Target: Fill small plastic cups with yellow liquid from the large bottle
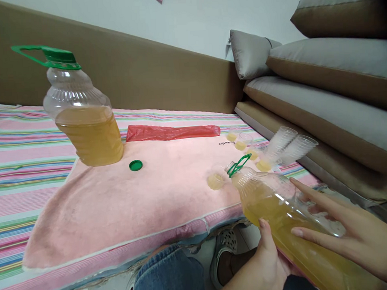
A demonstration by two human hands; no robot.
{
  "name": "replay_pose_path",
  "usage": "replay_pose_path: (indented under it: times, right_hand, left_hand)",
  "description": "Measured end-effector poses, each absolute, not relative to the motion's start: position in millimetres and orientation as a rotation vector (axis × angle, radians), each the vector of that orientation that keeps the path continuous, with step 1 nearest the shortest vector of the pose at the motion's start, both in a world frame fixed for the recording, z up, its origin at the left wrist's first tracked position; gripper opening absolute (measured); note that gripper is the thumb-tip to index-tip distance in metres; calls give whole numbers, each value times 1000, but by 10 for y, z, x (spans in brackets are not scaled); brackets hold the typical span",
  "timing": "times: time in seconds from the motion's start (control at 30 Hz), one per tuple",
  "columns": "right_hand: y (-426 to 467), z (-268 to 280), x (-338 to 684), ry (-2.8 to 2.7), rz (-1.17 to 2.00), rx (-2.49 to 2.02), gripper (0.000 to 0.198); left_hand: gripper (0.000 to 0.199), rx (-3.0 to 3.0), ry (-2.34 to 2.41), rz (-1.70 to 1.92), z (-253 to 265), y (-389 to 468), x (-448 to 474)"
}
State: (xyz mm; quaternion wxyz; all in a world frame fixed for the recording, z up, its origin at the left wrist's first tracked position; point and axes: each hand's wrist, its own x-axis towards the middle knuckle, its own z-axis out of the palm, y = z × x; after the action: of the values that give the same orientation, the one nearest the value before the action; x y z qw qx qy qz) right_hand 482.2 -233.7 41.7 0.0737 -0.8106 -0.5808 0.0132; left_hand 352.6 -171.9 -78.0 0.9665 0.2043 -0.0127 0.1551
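A clear plastic bottle (pixel 274 197) of yellow liquid lies tilted at the right, its uncapped mouth at a small plastic cup (pixel 215 180) with yellow liquid in it. From below, my left hand (pixel 269 266) supports the bottle, thumb up along its near side. Around its upper side and rear, my right hand (pixel 347 228) grips it with fingers spread. A green ring handle (pixel 241 165) sits at the bottle's neck. Whether liquid is flowing out, I cannot tell. The loose green cap (pixel 135 165) rests on the pink towel (pixel 144 204).
A larger jug (pixel 95 133) of yellow liquid stands capped at the left. Behind the towel lies a folded red plastic bag (pixel 173 131). Several cups with liquid (pixel 241 143) line the right, beside stacks of cups (pixel 297 148). Stacked cushions (pixel 333 90) rise at the right.
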Motion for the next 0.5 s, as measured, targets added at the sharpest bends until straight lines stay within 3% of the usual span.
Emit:
replay_pose_path:
  times: [0.2, 0.5]
  right_hand:
    - [-2318, 411, 4821, -1764, 50, -2382, 85]
    - [-2271, 399, 4762, -1709, -21, -2333, 84]
  left_hand:
    - [130, 400, 11, 319, -757, -1690, 3502]
    - [116, 482, 67, 346, -754, -1581, 3466]
